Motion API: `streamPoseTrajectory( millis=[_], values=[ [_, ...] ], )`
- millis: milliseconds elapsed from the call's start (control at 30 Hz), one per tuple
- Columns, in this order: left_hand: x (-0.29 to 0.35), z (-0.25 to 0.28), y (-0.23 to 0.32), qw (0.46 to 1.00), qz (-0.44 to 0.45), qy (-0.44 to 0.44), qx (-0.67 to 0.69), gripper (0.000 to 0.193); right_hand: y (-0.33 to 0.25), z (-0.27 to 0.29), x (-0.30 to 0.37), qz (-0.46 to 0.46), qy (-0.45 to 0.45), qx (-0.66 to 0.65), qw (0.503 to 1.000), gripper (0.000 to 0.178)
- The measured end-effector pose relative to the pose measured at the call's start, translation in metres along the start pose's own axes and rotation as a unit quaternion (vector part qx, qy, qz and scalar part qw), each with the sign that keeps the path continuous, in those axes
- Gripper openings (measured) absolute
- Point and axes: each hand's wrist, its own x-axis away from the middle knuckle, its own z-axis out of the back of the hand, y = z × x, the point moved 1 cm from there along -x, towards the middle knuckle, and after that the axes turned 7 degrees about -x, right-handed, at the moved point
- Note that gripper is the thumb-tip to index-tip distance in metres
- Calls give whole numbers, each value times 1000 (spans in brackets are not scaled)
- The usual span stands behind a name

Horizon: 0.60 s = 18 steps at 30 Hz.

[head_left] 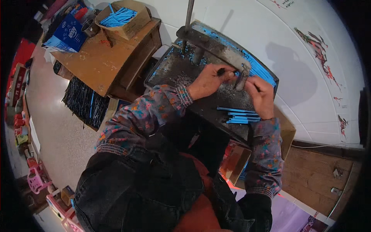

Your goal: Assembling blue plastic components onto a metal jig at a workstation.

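My left hand (pixel 208 81) is closed, fingertips pinched beside the rounded end of a worn metal arm (pixel 234 58). A small black tuft (pixel 221 72) shows at its fingers, and a bit of blue shows at the fingertips. On the other side of that metal end, my right hand (pixel 263 98) is curled with thumb and fingers together; what it holds is hidden. Several thin blue sticks (pixel 241 118) with dark ends lie on the dark tray (pixel 216 101) below the hands. More blue sticks (pixel 259 69) lie in a row along its right edge.
An upright metal rod (pixel 189 15) rises behind the tray. At left, a wooden desk (pixel 92 62) bears a cardboard box (pixel 145 17) of blue sticks, a blue carton (pixel 69 34) and a metal cup (pixel 90 28). Below it lies a heap of black strands (pixel 85 102). A white wall (pixel 293 34) stands behind.
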Motion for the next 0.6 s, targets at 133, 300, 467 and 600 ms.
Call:
streamPoseTrajectory(
  millis=[133,300,467,600],
  values=[
    [-3,5,4,996,3,-11,-90,12,11,17,13,-94,-15,-49,994,6],
    [1,-6,23,992,-2,-35,-120,13,47,12,11,63,-83,128,986,11],
    [1,2,8,998,9,-52,28,11,71,3,9,11,-42,299,953,18],
    [4,-1,21,999,-32,-27,6,7,53,1,11,36,-47,325,944,17]
  ],
)
